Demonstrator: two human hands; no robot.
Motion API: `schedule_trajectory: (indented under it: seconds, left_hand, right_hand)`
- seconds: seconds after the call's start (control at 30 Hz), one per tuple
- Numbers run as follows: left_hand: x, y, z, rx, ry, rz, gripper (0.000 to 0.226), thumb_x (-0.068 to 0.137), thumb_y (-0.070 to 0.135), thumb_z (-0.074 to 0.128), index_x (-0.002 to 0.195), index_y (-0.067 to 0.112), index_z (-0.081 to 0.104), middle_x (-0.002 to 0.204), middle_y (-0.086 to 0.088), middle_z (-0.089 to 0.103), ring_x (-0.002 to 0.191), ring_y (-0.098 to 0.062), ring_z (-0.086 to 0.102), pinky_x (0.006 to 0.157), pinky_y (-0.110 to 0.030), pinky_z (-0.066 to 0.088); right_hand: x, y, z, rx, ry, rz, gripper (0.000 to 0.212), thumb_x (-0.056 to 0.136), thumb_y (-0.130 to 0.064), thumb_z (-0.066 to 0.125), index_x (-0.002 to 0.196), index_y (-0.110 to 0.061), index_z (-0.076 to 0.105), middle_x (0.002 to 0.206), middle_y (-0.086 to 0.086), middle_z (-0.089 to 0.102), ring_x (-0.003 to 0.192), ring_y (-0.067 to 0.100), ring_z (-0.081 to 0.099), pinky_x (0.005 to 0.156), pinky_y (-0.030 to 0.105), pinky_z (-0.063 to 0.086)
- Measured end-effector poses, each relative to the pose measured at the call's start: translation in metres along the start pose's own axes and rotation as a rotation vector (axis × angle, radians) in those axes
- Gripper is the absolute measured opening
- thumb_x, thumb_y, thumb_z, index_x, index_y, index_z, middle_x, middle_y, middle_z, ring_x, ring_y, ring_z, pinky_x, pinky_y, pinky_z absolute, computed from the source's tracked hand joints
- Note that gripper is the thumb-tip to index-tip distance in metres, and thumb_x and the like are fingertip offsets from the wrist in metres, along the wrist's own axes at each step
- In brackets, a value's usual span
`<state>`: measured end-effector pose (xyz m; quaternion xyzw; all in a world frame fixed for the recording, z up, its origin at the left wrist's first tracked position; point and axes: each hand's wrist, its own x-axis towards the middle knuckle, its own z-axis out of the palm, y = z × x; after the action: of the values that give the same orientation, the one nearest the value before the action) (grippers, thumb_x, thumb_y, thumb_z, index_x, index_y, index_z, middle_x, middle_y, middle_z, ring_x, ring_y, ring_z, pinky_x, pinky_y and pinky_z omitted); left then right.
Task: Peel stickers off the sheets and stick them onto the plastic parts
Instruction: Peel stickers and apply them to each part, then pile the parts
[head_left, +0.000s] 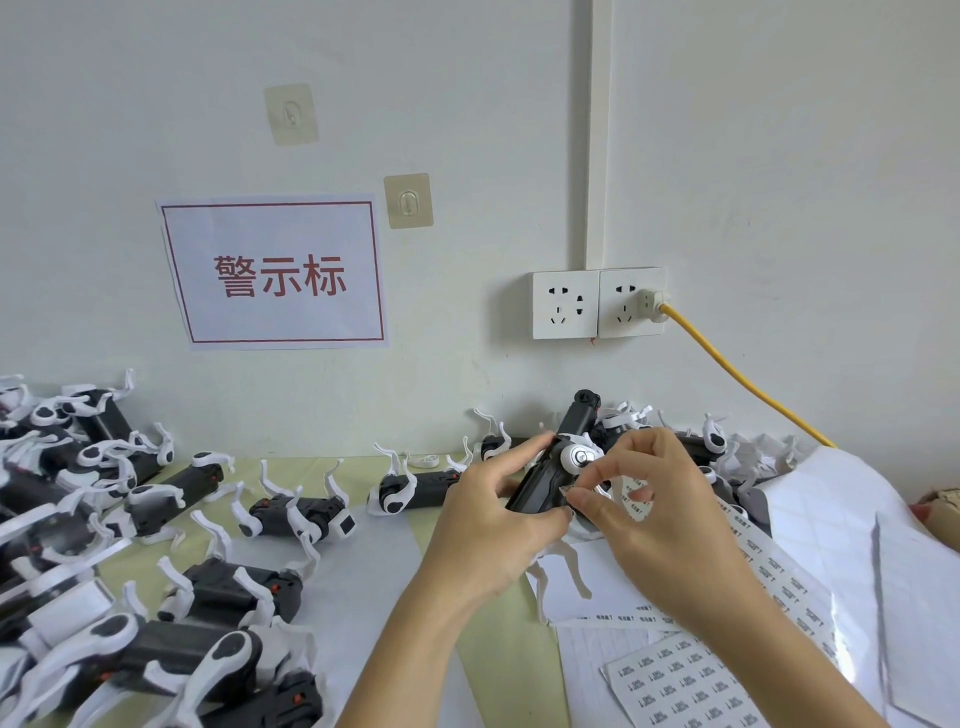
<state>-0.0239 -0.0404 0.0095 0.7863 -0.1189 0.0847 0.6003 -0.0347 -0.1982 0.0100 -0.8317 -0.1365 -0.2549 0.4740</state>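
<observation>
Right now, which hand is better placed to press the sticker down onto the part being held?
The right hand, probably. Its fingertips pinch the small sticker right against the black plastic part, while the left hand grips that part and steadies it.

To your left, black-and-white plastic parts (156, 545) crowd the table (395, 561), leaving narrow gaps only. More parts (711, 441) line the wall behind both hands. A bare strip of table runs centrally toward you. Sticker sheets (685, 680) lie flat on your right; the yellow cable (737, 374) crosses above them.
</observation>
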Motion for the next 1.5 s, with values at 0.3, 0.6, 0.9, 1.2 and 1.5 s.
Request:
schedule_trajectory:
  seconds: [0.3,0.6,0.9,1.2,1.5]
  left_hand:
    - [-0.001,0.001,-0.001,0.024,-0.023,0.005,0.060,0.076,0.023,0.070,0.120,0.062,0.059,0.087,0.023,0.072,0.064,0.005,0.056,0.059,-0.010,0.042]
    - [-0.004,0.009,-0.001,0.049,-0.029,0.051,0.064,0.080,0.018,0.068,0.094,0.079,0.055,0.085,0.006,0.071,0.054,-0.005,0.050,0.053,-0.014,0.043]
    - [-0.003,0.007,0.000,0.019,-0.035,0.023,0.051,0.072,0.034,0.067,0.108,0.069,0.059,0.079,0.013,0.071,0.053,0.001,0.052,0.055,-0.014,0.043]
    - [-0.003,0.005,-0.001,0.032,-0.035,0.003,0.050,0.071,0.040,0.065,0.115,0.063,0.058,0.080,0.021,0.071,0.053,0.004,0.053,0.059,-0.017,0.041]
    - [-0.003,0.007,0.003,0.004,0.006,0.010,0.049,0.071,0.031,0.065,0.105,0.066,0.061,0.084,0.023,0.071,0.053,0.005,0.053,0.056,-0.012,0.040]
  right_hand:
    - [-0.002,0.000,0.001,-0.049,0.023,-0.049,0.021,0.085,-0.017,0.078,0.074,-0.032,0.068,0.099,-0.008,0.049,0.099,-0.006,0.045,0.080,0.000,0.030]
    - [-0.002,0.002,0.003,-0.086,0.030,-0.077,0.020,0.085,-0.017,0.078,0.074,-0.031,0.067,0.098,-0.009,0.048,0.099,-0.005,0.044,0.080,0.001,0.030]
    - [-0.003,0.007,0.010,-0.166,0.113,-0.131,0.015,0.083,-0.017,0.079,0.077,-0.026,0.070,0.095,-0.016,0.045,0.100,-0.004,0.045,0.076,0.006,0.034]
    - [-0.003,0.008,0.011,-0.193,0.132,-0.146,0.011,0.084,-0.017,0.079,0.079,-0.024,0.071,0.095,-0.016,0.044,0.100,-0.005,0.044,0.077,0.005,0.033]
    - [-0.005,0.007,0.012,-0.209,0.144,-0.153,0.007,0.085,-0.014,0.077,0.084,-0.021,0.074,0.094,-0.012,0.045,0.092,0.004,0.046,0.069,0.013,0.036]
